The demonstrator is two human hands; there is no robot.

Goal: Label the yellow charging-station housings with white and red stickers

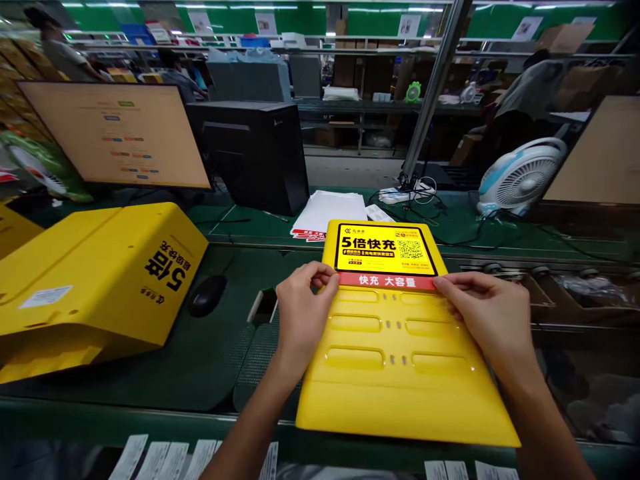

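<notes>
A yellow plastic power-bank station casing with rows of oblong recesses lies before me on the bench. At its far end is a yellow and black printed panel with a QR code. Just below that panel, a red label strip with white lettering stretches across the casing. My left hand pinches the strip's left end between thumb and forefinger. At the right end, the thumb and fingers of my right hand are closed on it. Whether the strip is stuck down all along I cannot tell.
A larger yellow casing lies tilted at left, beside a black mouse. Behind stand a monitor, a black computer tower, paper sheets and a fan. White labels hang along the front edge.
</notes>
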